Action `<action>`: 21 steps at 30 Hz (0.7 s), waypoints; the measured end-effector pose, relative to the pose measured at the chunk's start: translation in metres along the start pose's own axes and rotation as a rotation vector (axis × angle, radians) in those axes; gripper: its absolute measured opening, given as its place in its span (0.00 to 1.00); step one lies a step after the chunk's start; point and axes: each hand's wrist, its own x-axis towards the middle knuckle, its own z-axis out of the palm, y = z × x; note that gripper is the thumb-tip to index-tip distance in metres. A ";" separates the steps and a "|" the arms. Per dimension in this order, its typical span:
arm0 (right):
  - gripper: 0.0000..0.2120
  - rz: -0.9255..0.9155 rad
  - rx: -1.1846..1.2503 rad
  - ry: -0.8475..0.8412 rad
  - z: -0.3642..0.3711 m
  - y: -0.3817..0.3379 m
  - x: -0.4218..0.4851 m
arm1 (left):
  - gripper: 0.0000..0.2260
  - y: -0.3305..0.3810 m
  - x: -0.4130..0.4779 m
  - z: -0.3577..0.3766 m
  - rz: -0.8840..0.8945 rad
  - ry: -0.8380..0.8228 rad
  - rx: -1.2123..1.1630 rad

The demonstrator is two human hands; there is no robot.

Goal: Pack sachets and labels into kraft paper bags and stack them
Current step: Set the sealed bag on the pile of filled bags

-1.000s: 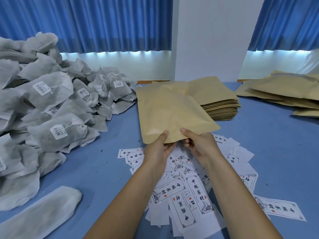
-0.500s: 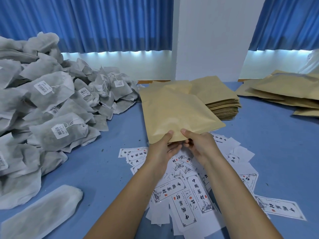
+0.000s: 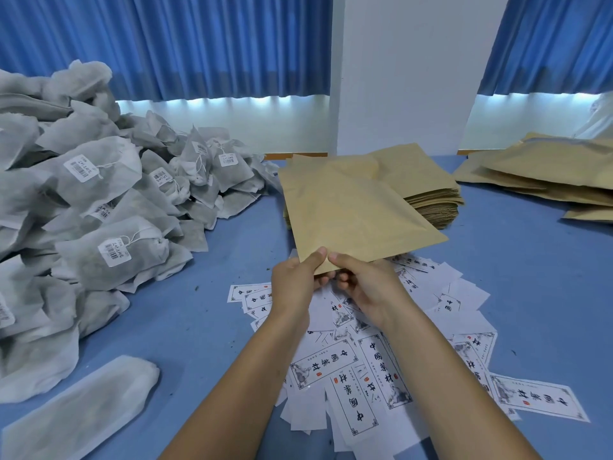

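Left hand [image 3: 293,283], right hand [image 3: 368,290] now closer together, thumbs nearly touching. Both pinch near edge of kraft bag [image 3: 351,217], held over labels [image 3: 365,376], 12 o'clock. Likely prying mouth open; bag looks flat, unfilled. Sachets [image 3: 99,210] heaped 9 o'clock on worktop [image 3: 199,327].

Sachets [image 3: 109,207] heap on the desk [image 3: 517,277] at left; labels [image 3: 374,370] lie near centre, empty bags [image 3: 428,190] behind them, filled bags [image 3: 544,174] far right.
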 end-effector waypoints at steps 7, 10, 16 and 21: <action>0.05 0.003 0.021 0.026 0.000 -0.002 0.003 | 0.07 0.001 -0.001 0.003 0.016 0.006 0.127; 0.03 -0.004 0.085 0.010 0.001 -0.001 0.002 | 0.06 0.001 -0.001 0.002 0.036 0.005 0.112; 0.08 -0.066 0.059 0.077 -0.002 -0.002 0.005 | 0.06 0.000 -0.002 0.002 0.057 0.032 0.107; 0.02 -0.024 0.127 0.052 -0.002 -0.002 0.005 | 0.06 0.002 -0.004 0.004 0.112 0.040 0.063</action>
